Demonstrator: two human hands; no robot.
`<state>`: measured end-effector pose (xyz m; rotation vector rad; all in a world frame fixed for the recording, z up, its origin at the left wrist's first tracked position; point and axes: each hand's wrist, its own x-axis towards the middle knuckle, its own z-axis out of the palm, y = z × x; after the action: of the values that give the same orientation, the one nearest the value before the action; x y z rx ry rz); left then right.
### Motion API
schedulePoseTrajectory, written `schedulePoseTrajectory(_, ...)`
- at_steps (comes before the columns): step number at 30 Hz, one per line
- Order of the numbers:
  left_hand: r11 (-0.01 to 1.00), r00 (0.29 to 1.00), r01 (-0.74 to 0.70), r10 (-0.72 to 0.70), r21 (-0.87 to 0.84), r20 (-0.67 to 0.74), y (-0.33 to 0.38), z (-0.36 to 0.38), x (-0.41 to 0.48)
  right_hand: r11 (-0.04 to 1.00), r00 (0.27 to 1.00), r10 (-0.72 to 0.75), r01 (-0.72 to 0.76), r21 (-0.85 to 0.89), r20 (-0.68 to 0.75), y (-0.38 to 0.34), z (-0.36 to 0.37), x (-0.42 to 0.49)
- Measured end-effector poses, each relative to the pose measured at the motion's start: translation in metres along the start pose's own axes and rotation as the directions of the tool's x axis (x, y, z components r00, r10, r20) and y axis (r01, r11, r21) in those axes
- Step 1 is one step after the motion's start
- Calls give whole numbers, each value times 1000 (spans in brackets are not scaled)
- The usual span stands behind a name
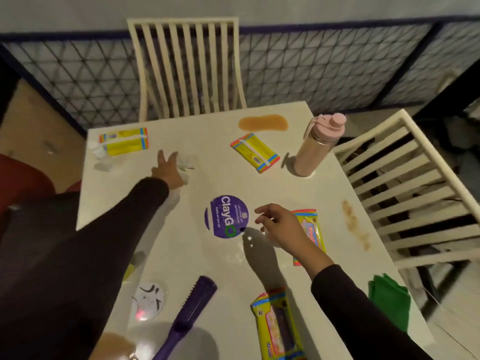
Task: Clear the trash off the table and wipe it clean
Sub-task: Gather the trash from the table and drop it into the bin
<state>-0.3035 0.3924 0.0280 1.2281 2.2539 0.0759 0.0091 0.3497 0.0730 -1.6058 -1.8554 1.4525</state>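
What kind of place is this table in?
Likely a canteen or casual eatery: the white table bears a purple ClayGo sticker, slatted chairs stand at two sides, and snack wrappers and a brown spill lie on it.

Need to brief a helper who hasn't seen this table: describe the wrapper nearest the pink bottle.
On the white table, find the pink bottle standing at the far right. Just left of it, by the brown spill, lies a yellow wrapper. Of the yellow wrappers, it alone lies diagonally, closest to bottle and spill.
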Motion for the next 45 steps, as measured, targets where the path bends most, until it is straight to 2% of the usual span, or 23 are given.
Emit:
schedulePoseTrajectory(3, 963, 993, -115, 105, 244, 56, -7, 11, 45, 999, 1000, 19, -19, -48, -3, 19, 10, 4)
schedulePoseTrajectory(5, 948, 979, -166, 126, 273, 158, -16, 20, 67, 997, 1000, 23, -22, -68, 15, 32, 15, 3)
schedulePoseTrajectory(7, 951, 976, -190, 155, 244, 155, -20, 28, 73, 997, 999, 37, -35, -71, 27, 39, 16, 3)
schedulePoseTrajectory(11, 982, 978, -180, 185, 59, -97, -12, 47, 42, 995, 998, 58, -55, -86, 36, 43, 15, -4)
schedulePoseTrajectory(13, 983, 972, -167, 150, -80, -183, -3, 50, 12, 995, 997, 65, -61, -82, 41, 42, 13, -14)
schedulePoseTrajectory(14, 962, 970, -155, 105, -226, -218, 3, 49, -3, 996, 997, 65, -62, -71, 42, 41, 12, -19)
schedulePoseTrajectory(16, 832, 968, -130, -10, -539, -250, 20, 45, -40, 997, 996, 75, -73, -35, 58, 42, 11, -34)
schedulePoseTrajectory(18, 730, 950, -142, -91, -669, -300, 34, 43, -79, 996, 993, 85, -85, -4, 77, 45, 8, -55)
schedulePoseTrajectory(21, 613, 935, -215, -96, -761, -341, 35, 56, -144, 996, 989, 82, -85, 22, 120, 57, 2, -86)
schedulePoseTrajectory(23, 523, 925, -225, -149, -822, -349, 32, 73, -194, 998, 988, 60, -61, 0, 142, 69, -3, -106)
schedulePoseTrajectory(26, 332, 927, -197, -245, -923, -286, 34, 98, -269, 997, 985, -2, 16, -80, 172, 87, -7, -135)
schedulePoseTrajectory(27, 298, 928, -178, -266, -938, -261, 36, 105, -293, 993, 983, -20, 39, -107, 181, 94, -8, -145)
schedulePoseTrajectory(28, 317, 922, -178, -277, -932, -270, 36, 115, -315, 992, 981, -29, 52, -117, 192, 100, -9, -156)
schedulePoseTrajectory(30, 423, 908, -188, -269, -886, -321, 34, 131, -355, 995, 977, -40, 58, -82, 210, 105, -8, -177)
schedulePoseTrajectory(33, 409, 885, -205, -310, -889, -347, 19, 152, -409, 993, 962, -89, 107, -57, 259, 110, 2, -207)
schedulePoseTrajectory(36, 403, 835, -183, -417, -897, -358, -1, 164, -460, 985, 925, -135, 164, -54, 354, 106, 22, -235)
schedulePoseTrajectory(39, 406, 751, -150, -546, -901, -371, -29, 175, -510, 967, 862, -176, 241, -79, 475, 95, 47, -260)
schedulePoseTrajectory(42, 313, 634, -104, -710, -944, -305, -63, 192, -554, 942, 791, -208, 321, -101, 575, 86, 78, -280)
schedulePoseTrajectory(45, 265, 576, -49, -780, -963, -244, -96, 211, -590, 933, 750, -205, 345, -108, 629, 81, 112, -300)
